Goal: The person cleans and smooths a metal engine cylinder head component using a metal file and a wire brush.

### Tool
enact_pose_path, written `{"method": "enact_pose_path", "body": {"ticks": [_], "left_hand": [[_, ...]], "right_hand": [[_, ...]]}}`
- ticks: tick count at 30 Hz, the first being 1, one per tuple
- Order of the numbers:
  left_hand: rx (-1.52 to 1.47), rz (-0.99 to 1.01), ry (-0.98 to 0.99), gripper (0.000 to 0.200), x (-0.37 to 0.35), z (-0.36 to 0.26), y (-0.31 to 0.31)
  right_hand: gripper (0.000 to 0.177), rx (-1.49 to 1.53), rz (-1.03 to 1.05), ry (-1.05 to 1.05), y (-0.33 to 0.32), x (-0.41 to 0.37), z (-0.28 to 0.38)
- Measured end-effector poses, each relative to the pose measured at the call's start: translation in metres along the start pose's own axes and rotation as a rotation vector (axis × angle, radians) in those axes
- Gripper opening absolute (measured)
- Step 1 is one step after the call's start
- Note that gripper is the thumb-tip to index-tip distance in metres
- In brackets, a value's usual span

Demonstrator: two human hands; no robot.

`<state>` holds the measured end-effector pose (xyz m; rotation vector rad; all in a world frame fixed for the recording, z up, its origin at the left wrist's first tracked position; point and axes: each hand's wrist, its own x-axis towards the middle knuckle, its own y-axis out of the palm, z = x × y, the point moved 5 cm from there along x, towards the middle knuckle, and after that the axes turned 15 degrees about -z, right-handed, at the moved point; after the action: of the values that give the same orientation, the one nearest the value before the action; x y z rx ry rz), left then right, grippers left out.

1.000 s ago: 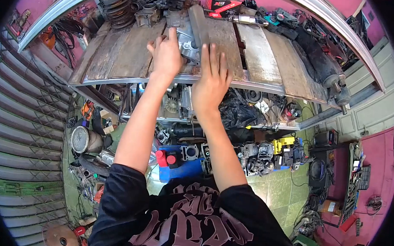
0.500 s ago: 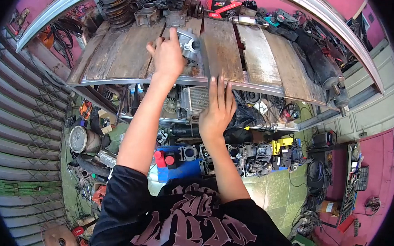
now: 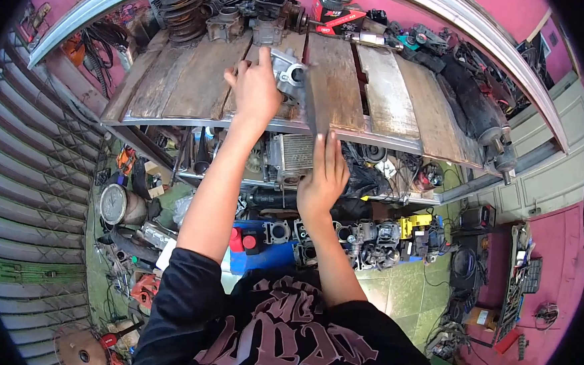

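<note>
On the plank bench (image 3: 191, 89), my left hand (image 3: 256, 93) grips a silvery cast-metal engine part (image 3: 289, 72) from its left side. The index finger points up along the part, and the thumb is out of sight. A flat dark-grey strip (image 3: 317, 107), blurred by motion, stands against the right side of the casting. My right hand (image 3: 324, 183) holds the strip at its near lower end, fingers stretched out and pressed together. The right palm is below the bench's front edge.
Greasy engine parts (image 3: 269, 30) and a red-black box (image 3: 338, 21) line the back of the bench. A dark exhaust muffler (image 3: 477, 103) lies at the right. Underneath is a shelf with a finned metal block (image 3: 295, 152). Cylinder blocks (image 3: 277, 232) sit on the floor.
The grey strip and my right hand have shifted slightly down, toward me. My left hand stays on the casting; the whole view has shifted a little.
</note>
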<state>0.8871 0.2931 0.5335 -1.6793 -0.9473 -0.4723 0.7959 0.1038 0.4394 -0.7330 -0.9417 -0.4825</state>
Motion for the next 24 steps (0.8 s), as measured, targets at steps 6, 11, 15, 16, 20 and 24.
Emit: {"method": "enact_pose_path", "body": {"ticks": [6,11,15,16,20,24], "left_hand": [[0.023,0.017,-0.011,0.071,0.002,-0.005,-0.001],[0.012,0.022,0.024,0.068,0.006,0.001,0.002],[0.031,0.032,-0.007,0.069,0.003,-0.001,0.0],[0.016,0.011,-0.002,0.07,0.002,0.0,-0.001],[0.042,0.101,0.003,0.088,0.007,0.004,0.007],[-0.036,0.1,0.013,0.117,0.001,0.003,-0.007]], "right_hand": [[0.081,-0.092,-0.026,-0.085,0.007,0.057,0.019],[0.087,-0.019,-0.08,-0.047,0.043,0.097,0.03],[0.084,0.008,-0.053,-0.051,0.025,0.047,0.013],[0.083,0.036,-0.015,-0.038,0.018,0.033,0.011],[0.081,0.044,0.041,-0.002,-0.015,0.008,0.006],[0.083,0.093,-0.039,0.047,-0.037,0.006,-0.007]]}}
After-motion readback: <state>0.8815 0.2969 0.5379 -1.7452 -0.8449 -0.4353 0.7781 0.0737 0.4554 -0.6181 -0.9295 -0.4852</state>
